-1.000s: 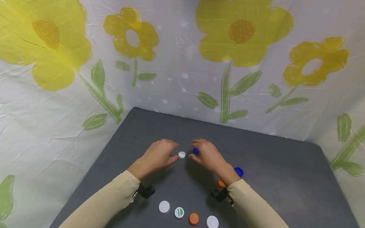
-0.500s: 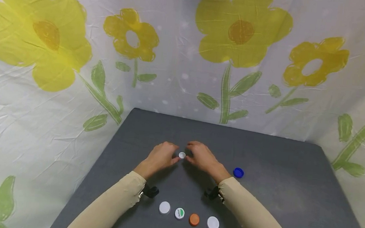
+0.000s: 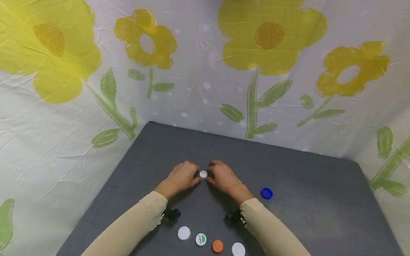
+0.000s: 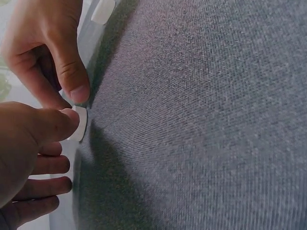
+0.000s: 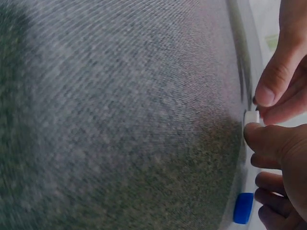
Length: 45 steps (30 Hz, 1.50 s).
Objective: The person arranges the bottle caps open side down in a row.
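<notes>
A small white bottle cap (image 3: 203, 174) lies hollow side up on the grey table (image 3: 297, 242), between the two hands. My left hand (image 3: 180, 178) holds it from the left; in the left wrist view my left thumb (image 4: 64, 125) covers part of its side. From the right, my right hand (image 3: 225, 179) has its thumb and forefinger at the same cap. The right thumb (image 5: 259, 136) overlaps the cap's side in the right wrist view. The fingers of both hands are bent, and their far tips are partly hidden.
Nearer the body is a row of caps: white (image 3: 184, 233), white with green print (image 3: 200, 239), orange (image 3: 218, 246) and white (image 3: 238, 251). A blue cap (image 3: 266, 193) lies right of the right wrist. Flower-printed cloth (image 3: 201, 83) borders the table.
My right hand has moved left to the white cap, and my left hand slightly right. The smaller blue cap by the right hand and the orange one by the right wrist are now hidden.
</notes>
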Tool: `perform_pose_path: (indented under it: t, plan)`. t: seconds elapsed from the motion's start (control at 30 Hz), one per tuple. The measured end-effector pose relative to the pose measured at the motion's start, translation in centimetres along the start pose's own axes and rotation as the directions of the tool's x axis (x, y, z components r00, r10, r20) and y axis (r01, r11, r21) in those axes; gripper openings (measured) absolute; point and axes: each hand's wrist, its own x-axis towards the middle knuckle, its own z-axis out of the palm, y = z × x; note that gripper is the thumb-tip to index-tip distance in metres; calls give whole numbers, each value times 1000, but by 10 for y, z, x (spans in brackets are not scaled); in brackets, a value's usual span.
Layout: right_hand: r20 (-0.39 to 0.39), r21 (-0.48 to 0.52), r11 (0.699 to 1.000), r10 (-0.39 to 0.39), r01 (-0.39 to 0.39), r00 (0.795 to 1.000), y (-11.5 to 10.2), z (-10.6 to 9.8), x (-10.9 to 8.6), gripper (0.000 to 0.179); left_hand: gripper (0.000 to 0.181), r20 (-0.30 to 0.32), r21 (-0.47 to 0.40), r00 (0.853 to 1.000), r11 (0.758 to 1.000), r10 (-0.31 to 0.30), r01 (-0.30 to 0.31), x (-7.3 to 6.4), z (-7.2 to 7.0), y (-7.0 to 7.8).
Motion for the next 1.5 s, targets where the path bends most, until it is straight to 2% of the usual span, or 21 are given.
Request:
perform_pose_path:
  t: [0.23,0.43,0.73,0.8,0.83,0.97,1.03,1.2,1.27,1.37,1.5]
  plan:
    - [3,-2,1000,29,-29,1000,-1,4,1,16,21,-14,-18,1000,1000,-8,8,4,6,2]
    - [-8,15,998,68,-68,998,-3,5,0,16,16,-13,10,1000,1000,-11,12,6,7,3]
    - [-50,19,999,37,-37,998,-8,3,-2,11,17,-30,-35,999,999,13,-14,2,7,2]
    - [-66,30,999,16,-15,998,-5,4,-2,12,17,-47,-43,999,999,24,-26,1,7,1]
    - [-86,27,1000,-8,10,996,6,12,-1,13,17,-55,-47,998,998,29,-32,0,6,1]
    - [-149,-1,999,-40,40,988,19,23,0,15,15,-99,-50,993,997,60,-65,-2,1,2]
    - [-193,-40,998,-62,55,979,32,36,2,16,14,-119,-52,990,995,79,-85,-3,-3,3]
    - [-212,-7,999,-40,39,977,10,9,-5,16,6,-172,-49,977,989,128,-139,-7,-13,6]
    - [-194,36,999,-18,25,981,-9,-15,-12,17,9,-194,-52,970,986,146,-159,-10,-16,7]
    - [-191,62,998,-4,16,982,-23,-31,-22,17,15,-219,-71,961,980,168,-187,-14,-21,9]
    - [-210,46,999,-4,14,978,-32,-41,-35,20,21,-236,-92,952,971,194,-221,-20,-27,14]
